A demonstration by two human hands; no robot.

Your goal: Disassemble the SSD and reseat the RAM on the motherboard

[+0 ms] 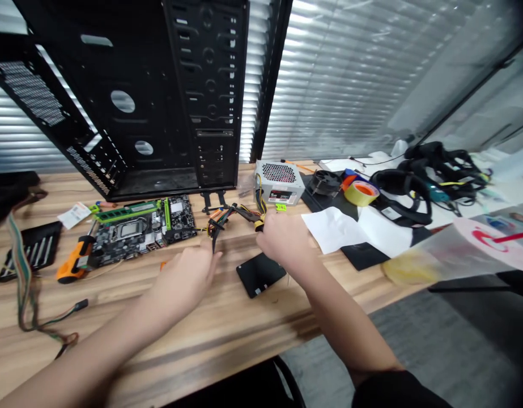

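Observation:
My left hand (195, 269) is closed round a bundle of power supply cables (221, 221) with dark connectors. To its right, my right hand (284, 238) has its fingers wrapped on the same cables, near a yellow-and-black part of the bundle. Both hands are just above the table, and the fingertips are partly hidden. Behind them stands the grey power supply (279, 181), with its wires coming out on the left side. A black solid-state drive (260, 275) lies flat below and between the hands. The motherboard (137, 229) with green memory sticks lies left of the cables.
A black computer case (154, 85) stands open at the back. An orange screwdriver (73, 260), a bit set (35, 249) and a ribbon of wires (21, 272) lie left. Paper (333, 229), a fan (324, 182), tape (361, 193) and a drink cup (452, 255) are right.

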